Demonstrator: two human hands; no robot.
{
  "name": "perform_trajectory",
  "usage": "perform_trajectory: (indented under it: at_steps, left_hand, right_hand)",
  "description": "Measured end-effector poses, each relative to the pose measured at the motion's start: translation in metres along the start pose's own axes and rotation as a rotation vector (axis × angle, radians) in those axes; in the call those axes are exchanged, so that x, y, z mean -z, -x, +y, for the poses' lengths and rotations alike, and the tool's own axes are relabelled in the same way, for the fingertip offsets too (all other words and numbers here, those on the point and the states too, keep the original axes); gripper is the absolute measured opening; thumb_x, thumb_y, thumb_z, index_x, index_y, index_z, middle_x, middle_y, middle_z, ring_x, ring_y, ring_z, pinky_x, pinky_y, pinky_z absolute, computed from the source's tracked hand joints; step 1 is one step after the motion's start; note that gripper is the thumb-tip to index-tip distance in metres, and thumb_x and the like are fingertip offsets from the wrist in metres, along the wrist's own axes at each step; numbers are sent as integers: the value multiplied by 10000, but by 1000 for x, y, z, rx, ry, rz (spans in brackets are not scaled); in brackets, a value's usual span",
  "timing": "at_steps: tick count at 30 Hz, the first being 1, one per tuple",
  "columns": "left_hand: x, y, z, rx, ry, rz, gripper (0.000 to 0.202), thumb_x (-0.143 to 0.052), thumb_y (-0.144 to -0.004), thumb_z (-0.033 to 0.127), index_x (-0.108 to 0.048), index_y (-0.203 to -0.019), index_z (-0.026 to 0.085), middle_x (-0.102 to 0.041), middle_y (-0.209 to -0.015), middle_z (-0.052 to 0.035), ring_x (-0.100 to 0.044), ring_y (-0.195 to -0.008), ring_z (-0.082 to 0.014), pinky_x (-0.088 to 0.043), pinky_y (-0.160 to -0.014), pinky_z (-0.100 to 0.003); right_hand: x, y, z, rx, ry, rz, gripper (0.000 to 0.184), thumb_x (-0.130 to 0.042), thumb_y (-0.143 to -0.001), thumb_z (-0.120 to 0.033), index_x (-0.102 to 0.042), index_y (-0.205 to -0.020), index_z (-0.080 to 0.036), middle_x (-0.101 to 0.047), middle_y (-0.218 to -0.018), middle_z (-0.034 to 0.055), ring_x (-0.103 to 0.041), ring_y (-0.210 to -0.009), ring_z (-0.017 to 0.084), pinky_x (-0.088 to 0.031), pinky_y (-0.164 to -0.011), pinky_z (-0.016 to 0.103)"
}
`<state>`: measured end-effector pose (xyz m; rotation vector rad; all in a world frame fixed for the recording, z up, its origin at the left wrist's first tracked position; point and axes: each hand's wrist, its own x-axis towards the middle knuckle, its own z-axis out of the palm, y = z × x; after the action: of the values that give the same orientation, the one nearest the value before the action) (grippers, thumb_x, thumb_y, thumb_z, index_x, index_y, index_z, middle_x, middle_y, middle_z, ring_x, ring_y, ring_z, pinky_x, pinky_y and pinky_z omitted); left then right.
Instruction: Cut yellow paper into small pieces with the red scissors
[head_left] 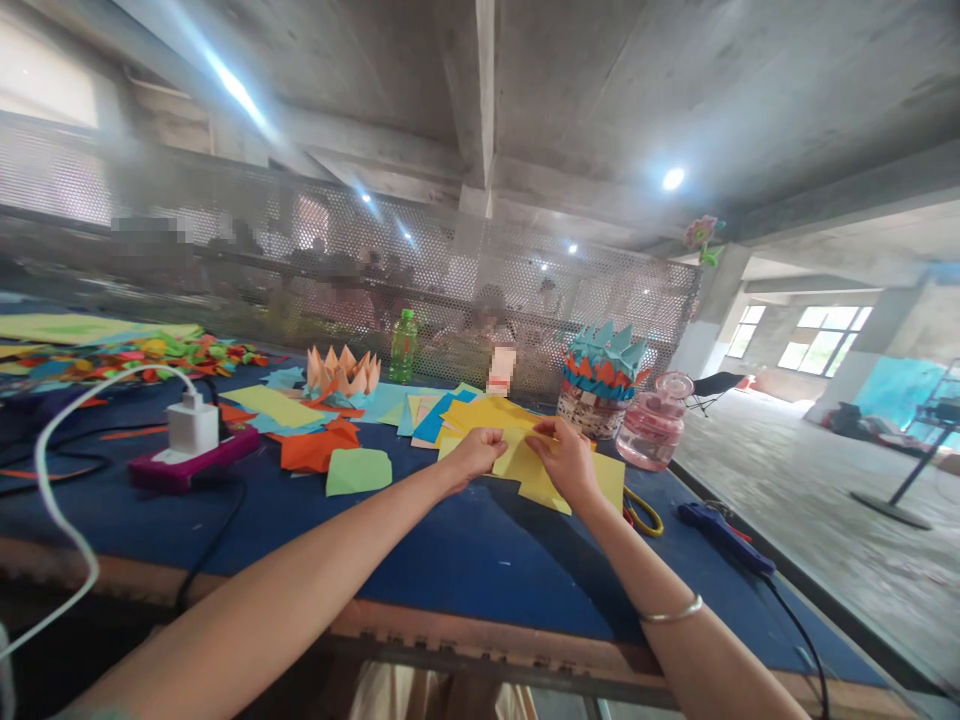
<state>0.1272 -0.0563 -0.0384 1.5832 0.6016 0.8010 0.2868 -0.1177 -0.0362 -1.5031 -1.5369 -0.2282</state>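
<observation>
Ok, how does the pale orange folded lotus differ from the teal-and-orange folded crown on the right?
The pale orange paper lotus is nearly one colour, while the paper crown has teal points above an orange tier. The lotus sits low among loose paper sheets; the crown stands higher, on a patterned container. Both are folded paper with pointed tips.

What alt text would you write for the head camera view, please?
A person's left hand and right hand pinch yellow paper over a blue table strewn with coloured paper, beside a paper crown and an orange paper lotus.
</observation>
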Motion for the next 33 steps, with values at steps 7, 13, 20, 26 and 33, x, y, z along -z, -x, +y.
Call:
perform_trajectory:
  at_steps: [7, 13, 20, 26, 33]
  left_hand:
    - [-1, -1, 1, 43, 26, 18, 146, -595, -630, 269, -502, -596, 162, -437, -495, 69, -350, -442, -57, -233, -459, -198]
    - [1, 1, 4, 107, 100, 2, 210, -718, -565, 277, -580, -660, 151, -494, -523, 65, -463, -494, -81, -339, -500, -204]
    - [3, 5, 2, 230, 262, -159, 467, -870, -423, 261, -680, -831, 136, -690, -772, -39, -641, -767, -209, -506, -705, -357]
    - [6, 4, 1, 214, 278, -146, 417, -874, -449, 264, -711, -805, 122, -710, -779, -58, -646, -731, -198, -503, -707, -349]
    - [8, 1, -4, 146, 168, -110, 265, -800, -487, 175, -708, -728, 113, -684, -683, -12, -599, -624, -142, -436, -635, -258]
  right_hand:
    - [2, -1, -3, 15, 54, -30, 143, -603, -792, -310, -690, -864, -222, -731, -899, 58, -637, -927, 247, -399, -878, 393]
    - [3, -1, -5, 16, 78, -33, 106, -598, -782, -275, -688, -793, -222, -732, -882, 56, -626, -917, 245, -386, -864, 396]
    - [1, 1, -10, 87, 34, -31, 89, -598, -792, -258, -681, -782, -227, -730, -844, 36, -628, -866, 220, -377, -875, 384]
    - [0, 3, -12, 149, 27, -29, 77, -606, -805, -246, -680, -795, -229, -727, -846, 35, -624, -894, 224, -373, -866, 371]
    - [-1, 4, -15, 153, 12, -69, 79, -612, -798, -227, -688, -776, -232, -724, -820, 26, -623, -872, 220, -371, -858, 370]
